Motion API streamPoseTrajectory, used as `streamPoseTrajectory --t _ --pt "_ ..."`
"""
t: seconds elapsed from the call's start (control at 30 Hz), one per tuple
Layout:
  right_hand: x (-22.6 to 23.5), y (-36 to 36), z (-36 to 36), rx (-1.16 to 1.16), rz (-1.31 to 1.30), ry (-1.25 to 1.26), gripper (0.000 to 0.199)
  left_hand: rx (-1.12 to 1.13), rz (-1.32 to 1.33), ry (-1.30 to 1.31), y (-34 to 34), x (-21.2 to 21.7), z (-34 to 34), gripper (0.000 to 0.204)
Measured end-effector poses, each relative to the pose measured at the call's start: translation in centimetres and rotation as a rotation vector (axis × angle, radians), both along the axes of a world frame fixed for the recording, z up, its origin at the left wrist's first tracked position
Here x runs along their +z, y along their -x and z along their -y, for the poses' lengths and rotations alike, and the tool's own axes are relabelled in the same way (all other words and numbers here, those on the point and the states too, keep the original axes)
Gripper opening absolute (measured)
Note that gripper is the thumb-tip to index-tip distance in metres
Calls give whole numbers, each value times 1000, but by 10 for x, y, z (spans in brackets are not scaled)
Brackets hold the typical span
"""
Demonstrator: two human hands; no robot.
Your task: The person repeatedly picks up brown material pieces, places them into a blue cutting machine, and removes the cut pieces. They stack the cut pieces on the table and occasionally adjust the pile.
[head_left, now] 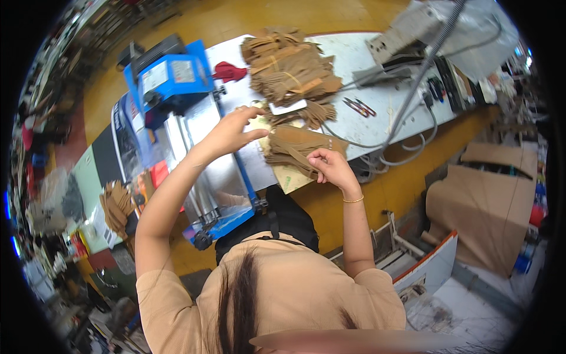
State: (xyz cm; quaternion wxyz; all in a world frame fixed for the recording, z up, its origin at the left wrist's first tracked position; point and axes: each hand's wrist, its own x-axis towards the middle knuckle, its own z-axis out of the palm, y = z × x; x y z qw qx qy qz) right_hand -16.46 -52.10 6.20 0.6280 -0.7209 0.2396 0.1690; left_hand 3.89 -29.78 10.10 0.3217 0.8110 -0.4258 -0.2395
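Note:
My left hand [234, 131] reaches over the table's near left part, fingers spread and nothing in them. It hovers beside a pile of flat brown pieces [306, 140], apart from the blue roller machine [243, 172] below it. At the right edge of that pile, my right hand [333, 167] is closed in a pinch on a narrow brown strip [299, 158]. The strip looks like leather or cloth; I cannot tell which. Behind the pile lie tied bundles of brown pieces [289, 71] and a white flat object [288, 107].
A dark red cloth [230, 72] lies by the machine's blue head [174, 76]. Several pens [359, 107] rest on the white table [377, 127]. A grey hose [425, 65] and cables cross its right side. Brown sheeting [483, 206] hangs at the right.

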Motion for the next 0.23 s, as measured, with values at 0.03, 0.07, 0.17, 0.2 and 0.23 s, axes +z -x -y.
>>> streamPoseTrajectory --t 0.03,0.07,0.17,0.2,0.23 --pt "4 -12 -12 65 17 12 18 111 -86 20 -1 13 -31 47" --pt "8 -24 -26 136 35 21 19 200 -137 117 0 22 -63 45" --pt "15 -62 -74 372 52 -8 18 670 -383 313 8 19 -160 35" --pt "17 -75 -89 447 70 -54 18 787 -401 422 14 9 -190 32" --pt "18 -88 -105 507 51 -11 19 959 -397 375 20 -6 -215 33"
